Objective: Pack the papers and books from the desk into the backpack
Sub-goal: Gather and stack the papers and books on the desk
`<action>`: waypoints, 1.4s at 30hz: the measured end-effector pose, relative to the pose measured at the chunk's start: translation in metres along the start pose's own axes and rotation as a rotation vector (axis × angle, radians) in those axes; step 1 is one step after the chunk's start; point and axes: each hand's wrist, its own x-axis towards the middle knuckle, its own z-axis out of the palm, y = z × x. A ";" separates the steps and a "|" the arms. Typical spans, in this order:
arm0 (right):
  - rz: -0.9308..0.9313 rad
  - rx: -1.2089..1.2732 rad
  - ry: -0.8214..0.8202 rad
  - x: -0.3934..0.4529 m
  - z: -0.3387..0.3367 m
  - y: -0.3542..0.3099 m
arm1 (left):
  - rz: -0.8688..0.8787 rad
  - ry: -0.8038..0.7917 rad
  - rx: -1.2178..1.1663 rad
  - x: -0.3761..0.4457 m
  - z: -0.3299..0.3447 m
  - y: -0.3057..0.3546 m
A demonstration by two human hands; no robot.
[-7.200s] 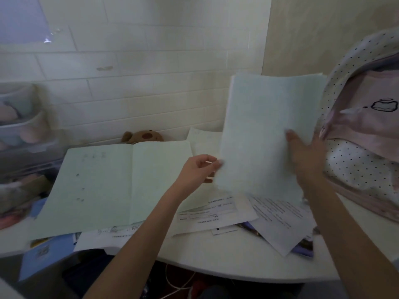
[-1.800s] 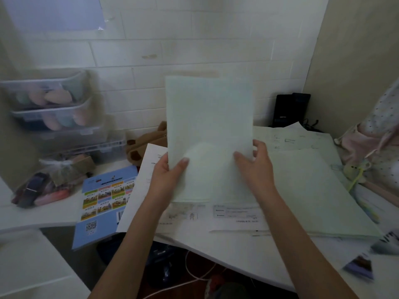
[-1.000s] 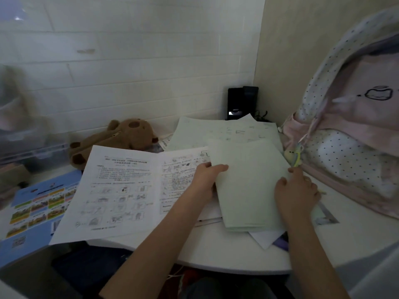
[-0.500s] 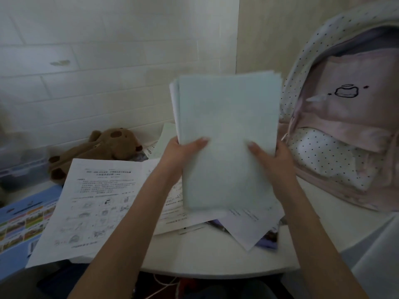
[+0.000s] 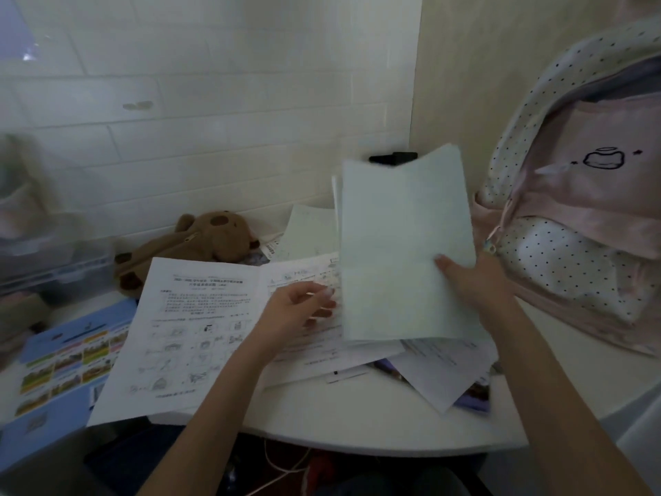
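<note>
The left hand (image 5: 302, 309) has let go of the stack of papers (image 5: 402, 252), which half a second ago both hands held, and now only the right hand (image 5: 474, 281) holds it.

The backpack (image 5: 586, 216) stands open at the right of the desk (image 5: 357, 420), and its top and right side are cut off by the frame. The stack of papers is just left of the backpack, above the desk, nearly upright with its long axis vertical and its top leaning a little away from the backpack. The stack has also sunk lower than before. The right hand grips its lower right edge, thumb on the front; the other fingers are hidden behind. The left hand is beside the stack's lower left edge, fingers loosely curled, holding nothing. A printed worksheet (image 5: 193, 331) lies farther left of the backpack; its text is too blurred to read.
</note>
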 end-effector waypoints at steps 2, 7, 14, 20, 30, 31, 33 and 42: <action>0.064 -0.314 -0.011 0.007 -0.005 0.016 | 0.019 0.163 0.216 -0.001 -0.028 -0.016; 0.011 -0.833 0.172 -0.014 0.018 0.032 | -0.115 0.610 0.516 -0.022 -0.103 -0.060; -0.453 -0.588 -0.589 -0.090 0.131 -0.019 | -0.206 0.677 0.455 -0.042 -0.154 -0.063; -0.474 -0.573 -1.039 -0.149 0.205 -0.022 | -0.064 0.729 0.238 -0.060 -0.175 -0.050; -0.553 -0.775 -0.854 -0.185 0.243 -0.022 | -0.121 0.564 -0.261 -0.053 -0.174 -0.029; -0.548 -0.836 -0.839 -0.185 0.243 -0.021 | -0.169 0.516 -0.263 -0.052 -0.171 -0.033; -0.563 -0.913 -0.832 -0.189 0.246 -0.017 | -0.269 0.431 -0.273 -0.052 -0.163 -0.044; -0.486 -0.356 -0.476 -0.191 0.233 -0.030 | -0.184 0.432 -0.114 -0.059 -0.139 -0.046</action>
